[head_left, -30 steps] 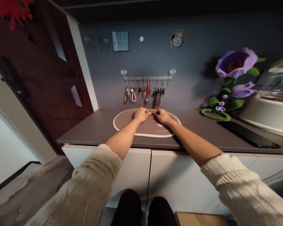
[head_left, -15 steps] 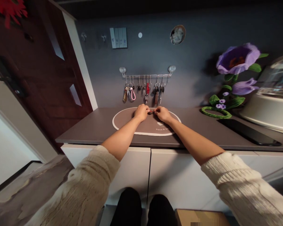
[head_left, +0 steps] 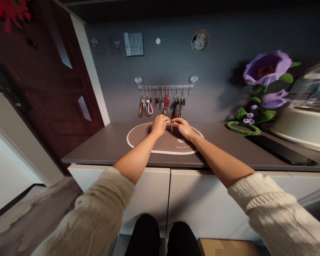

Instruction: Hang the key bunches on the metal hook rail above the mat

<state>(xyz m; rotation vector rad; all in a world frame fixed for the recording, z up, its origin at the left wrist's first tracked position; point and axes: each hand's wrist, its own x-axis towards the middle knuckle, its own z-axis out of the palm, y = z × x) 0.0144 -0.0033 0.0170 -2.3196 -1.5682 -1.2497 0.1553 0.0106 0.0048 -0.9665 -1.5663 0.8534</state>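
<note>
Both hands at close work above an oval mat [head_left: 141, 138] on the counter [head_left: 96, 144]; the left hand [head_left: 159, 127] and the right hand [head_left: 184, 128] meet near its far edge, fingers closed in a pinch on a small item [head_left: 172, 128], whose red, pointed part hangs down between them; its exact form is too small to tell. Behind, a clear rack [head_left: 160, 86] on the wall [head_left: 224, 46] bears several bunches of keys [head_left: 144, 103] on its hooks; these are hung, whereas the small item is off the rack and in hand; whether its parts are joined or separate cannot be told.
</note>
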